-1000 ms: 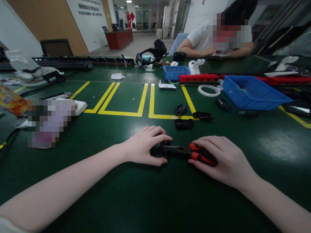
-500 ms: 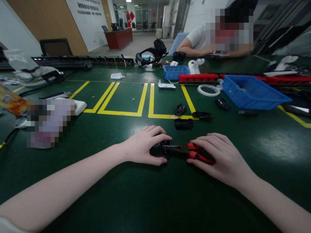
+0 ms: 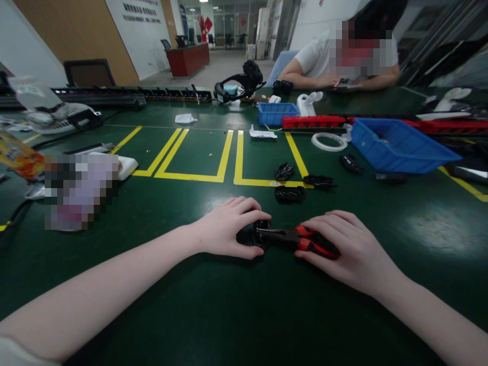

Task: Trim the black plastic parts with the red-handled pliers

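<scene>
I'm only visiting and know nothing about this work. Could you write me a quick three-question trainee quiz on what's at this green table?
1. Which hand grips the pliers: A) left, B) right?
2. True or false: in the picture, the white ring lies to the left of the large blue bin.
3. What colour is the small part held by the left hand?

Key: 1. B, the right hand. 2. True. 3. Black.

Pliers: dark metal, red/blk handles slightly apart, lying roughly horiz. in my R fingers, nose ptg L. Small shiny blk part sits at the tips, btwn my L fingers, partly hidden, low at the table; exact shape unclear.
</scene>
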Available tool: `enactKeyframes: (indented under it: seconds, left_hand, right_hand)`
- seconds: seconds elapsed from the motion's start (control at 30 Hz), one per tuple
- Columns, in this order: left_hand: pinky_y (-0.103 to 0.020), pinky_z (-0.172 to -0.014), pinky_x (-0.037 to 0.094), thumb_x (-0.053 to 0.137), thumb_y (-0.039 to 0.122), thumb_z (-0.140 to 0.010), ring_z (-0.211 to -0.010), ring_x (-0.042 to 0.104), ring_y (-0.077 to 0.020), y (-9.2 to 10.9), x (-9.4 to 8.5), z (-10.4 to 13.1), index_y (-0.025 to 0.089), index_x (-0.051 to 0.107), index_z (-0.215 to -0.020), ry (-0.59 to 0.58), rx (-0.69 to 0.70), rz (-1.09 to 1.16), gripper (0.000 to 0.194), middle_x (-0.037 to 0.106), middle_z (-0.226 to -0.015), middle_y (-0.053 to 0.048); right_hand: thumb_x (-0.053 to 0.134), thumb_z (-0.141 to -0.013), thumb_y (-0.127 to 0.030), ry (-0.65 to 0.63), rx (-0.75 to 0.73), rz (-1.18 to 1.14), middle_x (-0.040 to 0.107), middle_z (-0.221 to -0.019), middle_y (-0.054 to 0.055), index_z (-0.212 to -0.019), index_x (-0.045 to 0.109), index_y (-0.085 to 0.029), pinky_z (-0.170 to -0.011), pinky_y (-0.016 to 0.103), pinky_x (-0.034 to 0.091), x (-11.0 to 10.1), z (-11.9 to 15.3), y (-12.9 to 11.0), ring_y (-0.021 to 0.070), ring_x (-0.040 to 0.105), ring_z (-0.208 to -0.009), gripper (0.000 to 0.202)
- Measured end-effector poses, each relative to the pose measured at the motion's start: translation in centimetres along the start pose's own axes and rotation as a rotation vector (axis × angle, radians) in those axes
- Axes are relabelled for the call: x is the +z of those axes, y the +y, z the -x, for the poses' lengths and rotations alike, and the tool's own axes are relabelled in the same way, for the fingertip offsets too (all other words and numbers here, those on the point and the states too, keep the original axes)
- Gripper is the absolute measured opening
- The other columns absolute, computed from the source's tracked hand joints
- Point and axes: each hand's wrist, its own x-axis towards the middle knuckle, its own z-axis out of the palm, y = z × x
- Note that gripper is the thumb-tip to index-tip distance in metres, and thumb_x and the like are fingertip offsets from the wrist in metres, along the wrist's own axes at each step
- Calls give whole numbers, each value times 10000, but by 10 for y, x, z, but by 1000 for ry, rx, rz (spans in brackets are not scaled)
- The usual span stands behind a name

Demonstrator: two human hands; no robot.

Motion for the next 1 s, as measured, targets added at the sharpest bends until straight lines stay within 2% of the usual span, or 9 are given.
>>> enactKeyframes:
  seconds: [0.23, 1.0]
  left_hand:
    - [-472, -968, 469, 674, 514, -841, -1152, 528, -305, 0, 0, 0, 219, 529, -1368, 4, -6, 14, 621, 556, -1281, -116]
    - [-468, -963, 472, 700, 500, -836, -1148, 539, -297, 0, 1, 0, 231, 547, -1361, 13, -24, 28, 610, 560, -1279, -112]
  right_hand:
    - [628, -880, -430, -50, 62, -81, 710, -944, 104, -1045, 622, -187, -643, 342, 557, -3, 0, -2, 217, 679, -779, 293]
    - [603, -898, -458, -61, 36, -34, 693, -960, 108, -1073, 626, -171, -650, 331, 562, -3, 1, -1, 210, 666, -787, 337]
